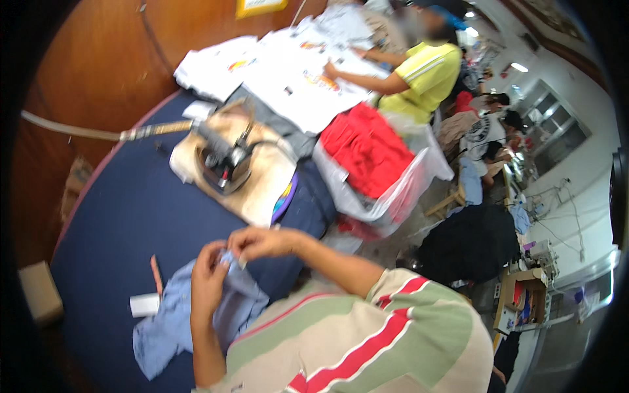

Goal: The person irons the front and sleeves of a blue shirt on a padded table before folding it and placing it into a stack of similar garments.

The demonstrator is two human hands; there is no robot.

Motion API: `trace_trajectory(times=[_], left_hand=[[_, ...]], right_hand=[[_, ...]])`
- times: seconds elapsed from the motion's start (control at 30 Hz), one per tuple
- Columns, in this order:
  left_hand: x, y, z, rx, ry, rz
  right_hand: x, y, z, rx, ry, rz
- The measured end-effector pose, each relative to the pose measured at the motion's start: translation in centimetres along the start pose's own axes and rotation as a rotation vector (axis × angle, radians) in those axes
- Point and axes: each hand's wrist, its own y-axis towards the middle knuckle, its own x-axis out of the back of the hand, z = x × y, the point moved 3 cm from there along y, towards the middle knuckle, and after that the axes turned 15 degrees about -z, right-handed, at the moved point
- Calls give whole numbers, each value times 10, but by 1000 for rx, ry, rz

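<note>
A light blue cloth garment point(171, 324) lies bunched on the dark blue padded table point(118, 229), close to my body. My left hand point(208, 278) pinches a raised edge of it. With fingertips drawn together, my right hand point(262, 243) grips the same edge just beside the left. A small pale bit shows under the right fingers; what it is I cannot make out. Left of the garment lie a white card point(144, 305) and a slim pinkish tool point(156, 274), perhaps thread snips.
Beyond my hands an iron point(226, 160) with a hose rests on a tan cloth point(262, 190). A plastic bag point(386, 213) of red garments point(367, 147) stands to the right. Farther off, a person in yellow point(426, 75) handles white printed shirts point(282, 78). A cardboard box point(39, 293) sits far left.
</note>
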Motion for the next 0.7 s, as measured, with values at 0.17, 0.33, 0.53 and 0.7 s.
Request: trace_trajectory(times=[0.17, 0.33, 0.53, 0.7], left_hand=[[-11, 4, 2, 321, -366, 29], [-5, 3, 6, 326, -422, -35], [-8, 2, 1, 334, -435, -26], [-10, 3, -2, 321, -444, -23]], right_hand=[[11, -7, 4, -67, 229, -130], [8, -17, 24, -112, 224, -327], [-13, -21, 51, -19, -47, -298], [-17, -17, 74, 127, -440, -260]])
